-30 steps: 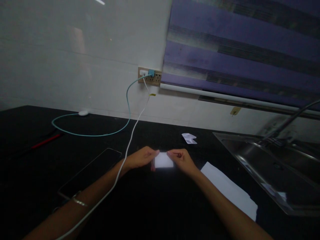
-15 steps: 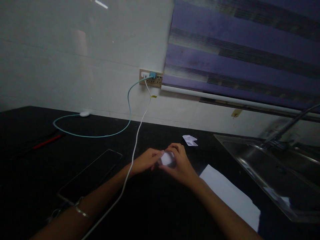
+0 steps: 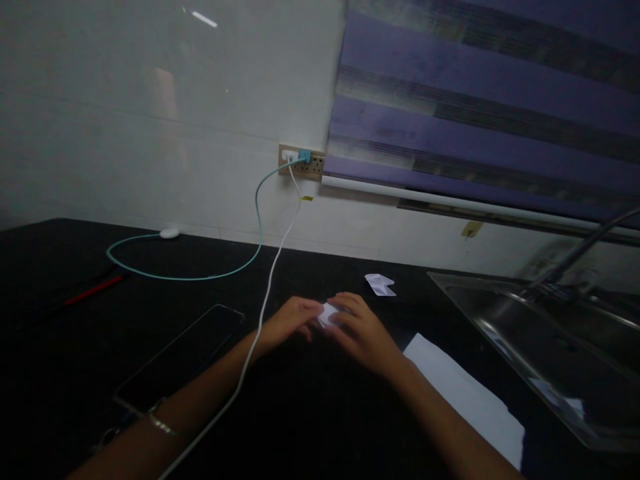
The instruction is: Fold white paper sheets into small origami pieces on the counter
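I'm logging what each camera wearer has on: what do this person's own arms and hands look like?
The left hand and right hand are ungloved, and no sleeve shows on the left forearm or right forearm. A silver-coloured bracelet sits on the left one; none shows on the right.

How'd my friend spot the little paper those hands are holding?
Start at the black counter below the purple striped blind. Near its middle, the left hand and right hand almost meet. The small white paper piece between them is it: unlike the notched folded paper farther back and the larger white sheet at the right, it's held.
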A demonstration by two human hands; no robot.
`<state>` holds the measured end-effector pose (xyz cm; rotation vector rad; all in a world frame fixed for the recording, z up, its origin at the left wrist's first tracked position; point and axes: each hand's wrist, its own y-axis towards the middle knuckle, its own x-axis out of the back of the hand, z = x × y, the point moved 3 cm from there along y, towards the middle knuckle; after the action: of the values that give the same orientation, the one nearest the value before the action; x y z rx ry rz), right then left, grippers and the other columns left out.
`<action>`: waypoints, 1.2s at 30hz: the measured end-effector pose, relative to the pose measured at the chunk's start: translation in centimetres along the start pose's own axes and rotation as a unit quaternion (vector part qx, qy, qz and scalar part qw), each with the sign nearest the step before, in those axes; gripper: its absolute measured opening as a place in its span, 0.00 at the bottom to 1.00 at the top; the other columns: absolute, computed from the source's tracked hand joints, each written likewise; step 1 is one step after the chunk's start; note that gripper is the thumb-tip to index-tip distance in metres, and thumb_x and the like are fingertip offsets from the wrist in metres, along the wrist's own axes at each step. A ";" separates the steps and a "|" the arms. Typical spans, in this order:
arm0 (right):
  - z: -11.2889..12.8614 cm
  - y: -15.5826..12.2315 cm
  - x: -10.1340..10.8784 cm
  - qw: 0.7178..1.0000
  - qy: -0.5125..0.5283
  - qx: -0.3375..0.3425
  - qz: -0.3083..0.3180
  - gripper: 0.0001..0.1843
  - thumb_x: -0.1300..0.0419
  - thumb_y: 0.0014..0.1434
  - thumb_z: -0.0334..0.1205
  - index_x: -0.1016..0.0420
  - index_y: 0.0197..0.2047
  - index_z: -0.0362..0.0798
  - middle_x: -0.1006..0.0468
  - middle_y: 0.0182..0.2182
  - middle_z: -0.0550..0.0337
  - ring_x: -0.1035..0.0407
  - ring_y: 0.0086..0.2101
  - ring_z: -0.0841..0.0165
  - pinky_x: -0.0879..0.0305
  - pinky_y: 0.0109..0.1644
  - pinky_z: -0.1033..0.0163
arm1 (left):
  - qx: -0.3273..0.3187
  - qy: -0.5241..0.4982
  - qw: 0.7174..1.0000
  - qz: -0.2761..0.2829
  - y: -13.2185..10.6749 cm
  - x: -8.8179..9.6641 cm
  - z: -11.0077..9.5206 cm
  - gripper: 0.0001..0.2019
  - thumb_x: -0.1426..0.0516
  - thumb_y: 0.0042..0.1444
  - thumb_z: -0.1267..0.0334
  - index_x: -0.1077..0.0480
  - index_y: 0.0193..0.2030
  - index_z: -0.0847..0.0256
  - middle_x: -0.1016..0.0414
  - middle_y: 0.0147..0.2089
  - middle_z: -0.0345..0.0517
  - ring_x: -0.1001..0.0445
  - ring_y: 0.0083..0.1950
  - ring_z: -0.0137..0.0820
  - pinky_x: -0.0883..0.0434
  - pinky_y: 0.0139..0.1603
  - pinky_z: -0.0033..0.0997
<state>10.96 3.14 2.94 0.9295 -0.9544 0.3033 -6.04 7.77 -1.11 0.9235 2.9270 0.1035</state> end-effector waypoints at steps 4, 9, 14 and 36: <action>0.0 0.1 0.4 0.999 -0.009 0.021 0.033 0.13 0.38 0.57 0.43 0.28 0.45 0.49 0.32 0.54 0.50 0.44 0.57 0.57 0.41 0.58 0.45 | 0.013 -0.051 0.999 -0.004 -0.2 0.0 0.0 0.15 0.41 0.56 0.55 0.26 0.37 0.68 0.24 0.32 0.48 0.25 0.31 0.28 0.29 0.30 0.24; 0.1 0.0 0.3 0.999 0.031 0.015 0.019 0.12 0.39 0.58 0.39 0.29 0.46 0.50 0.31 0.53 0.52 0.40 0.55 0.60 0.40 0.58 0.47 | 0.011 -0.075 0.997 -0.007 -0.1 0.1 0.3 0.15 0.39 0.53 0.55 0.26 0.37 0.69 0.23 0.34 0.50 0.24 0.34 0.30 0.28 0.36 0.27; 0.1 -0.1 0.0 0.997 0.075 -0.011 -0.007 0.11 0.40 0.58 0.36 0.28 0.46 0.51 0.30 0.51 0.53 0.38 0.53 0.61 0.38 0.56 0.49 | 0.004 -0.076 0.997 -0.002 0.0 0.1 0.5 0.15 0.39 0.54 0.56 0.26 0.39 0.68 0.23 0.36 0.51 0.24 0.38 0.32 0.27 0.42 0.32; -0.3 -0.2 -0.1 0.985 0.101 -0.078 -0.114 0.07 0.50 0.63 0.31 0.32 0.39 0.48 0.30 0.50 0.50 0.36 0.52 0.62 0.38 0.55 0.51 | 0.023 -0.154 0.988 0.020 -0.6 -1.4 0.2 0.14 0.38 0.52 0.59 0.26 0.38 0.71 0.24 0.39 0.56 0.24 0.41 0.37 0.27 0.45 0.39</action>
<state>11.20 3.31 2.70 0.8366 -0.6686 0.1232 -5.18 6.46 -1.28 0.9134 2.6356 -0.0964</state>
